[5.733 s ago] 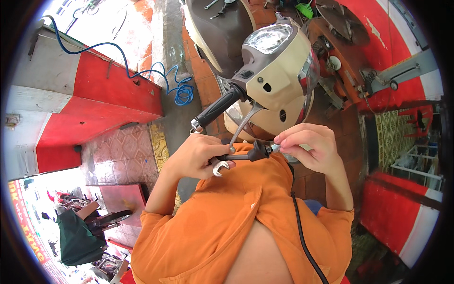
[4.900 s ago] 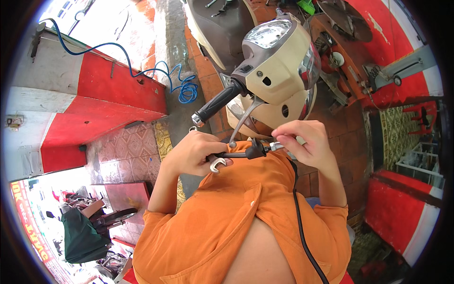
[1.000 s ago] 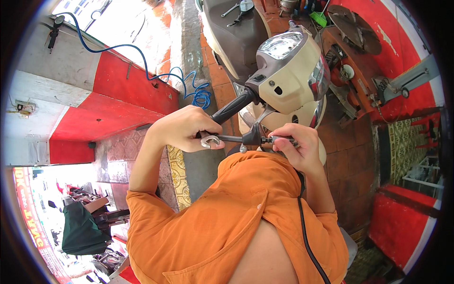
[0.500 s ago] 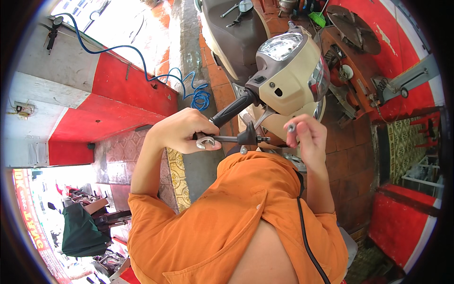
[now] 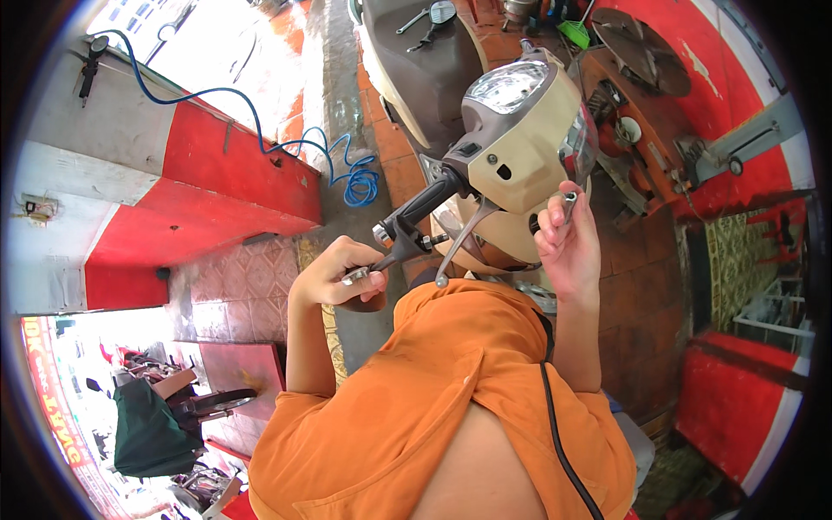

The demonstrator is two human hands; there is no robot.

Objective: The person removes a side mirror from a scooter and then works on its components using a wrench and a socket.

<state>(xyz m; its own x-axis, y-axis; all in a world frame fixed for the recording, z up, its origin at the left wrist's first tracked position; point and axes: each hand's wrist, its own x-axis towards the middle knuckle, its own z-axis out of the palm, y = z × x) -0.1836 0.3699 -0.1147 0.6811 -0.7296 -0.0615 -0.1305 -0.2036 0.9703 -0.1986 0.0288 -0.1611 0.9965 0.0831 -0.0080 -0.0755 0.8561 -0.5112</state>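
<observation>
My left hand (image 5: 340, 277) is closed on a silver spanner (image 5: 354, 274) and a black metal stem (image 5: 390, 260). The stem slants up to a dark boot (image 5: 407, 243) and a threaded bolt end (image 5: 434, 241), in front of the scooter's black handlebar grip (image 5: 416, 204). Farther right, my right hand (image 5: 568, 234) is raised, fingertips pinching a small silver cylindrical metal piece (image 5: 569, 201), beside the cream front cowl (image 5: 522, 178). The silver brake lever (image 5: 464, 238) hangs between my two hands.
Tools (image 5: 416, 22) lie on the scooter's dark footboard. A blue coiled hose (image 5: 360, 186) hangs beside the red-and-white ledge (image 5: 225, 173) at left. An orange workbench (image 5: 641, 165) with metal parts is at right. Covered motorbikes (image 5: 152, 425) show lower left.
My right hand has drawn off the bolt and risen with the silver piece. My left hand has moved lower, and the stem now slants upward where it was level.
</observation>
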